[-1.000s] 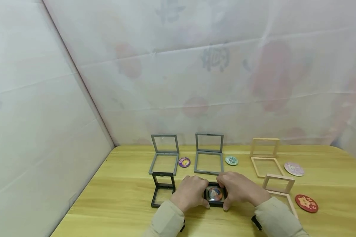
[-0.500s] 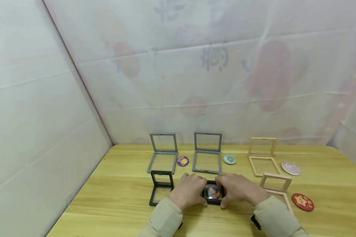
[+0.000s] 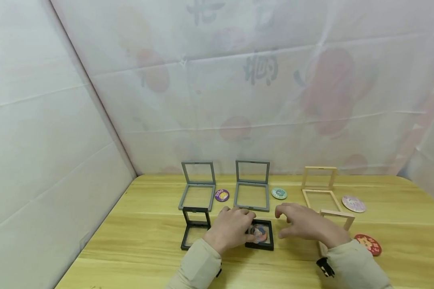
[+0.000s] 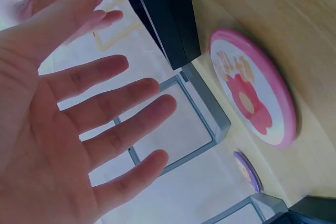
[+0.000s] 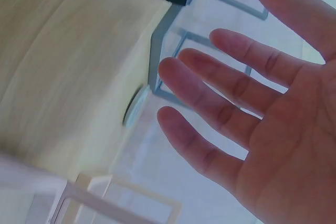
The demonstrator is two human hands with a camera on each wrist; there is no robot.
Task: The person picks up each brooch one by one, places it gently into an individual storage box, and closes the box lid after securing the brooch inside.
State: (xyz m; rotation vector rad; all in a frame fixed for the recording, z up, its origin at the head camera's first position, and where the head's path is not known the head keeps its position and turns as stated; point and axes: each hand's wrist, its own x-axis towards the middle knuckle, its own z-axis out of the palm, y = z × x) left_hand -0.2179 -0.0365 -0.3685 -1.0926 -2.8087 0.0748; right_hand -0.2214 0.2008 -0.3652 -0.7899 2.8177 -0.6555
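Observation:
A small black display frame (image 3: 271, 241) lies folded flat on the table, with a round blue-and-orange badge (image 3: 261, 233) showing inside it. My left hand (image 3: 229, 228) is at the frame's left side, its thumb and fingertips over that edge in the head view. In the left wrist view its fingers are spread and nearly straight. To the right, apart from the frame, my right hand (image 3: 307, 224) holds nothing, fingers loosely extended. A pink-rimmed badge (image 4: 247, 87) with a red flower lies near my left hand; in the head view that hand hides it.
Another black frame (image 3: 196, 209) stands unfolded at the left. Behind are two grey frames (image 3: 199, 185) (image 3: 252, 208), a purple badge (image 3: 222, 195) and a green badge (image 3: 279, 193). At right are wooden-coloured frames (image 3: 320, 167) (image 3: 338, 213), a lilac badge (image 3: 353, 204) and a red badge (image 3: 370, 245).
My right hand has let go of the black frame's right side and moved off to the right. My left hand stays at the left side, its grip loosened.

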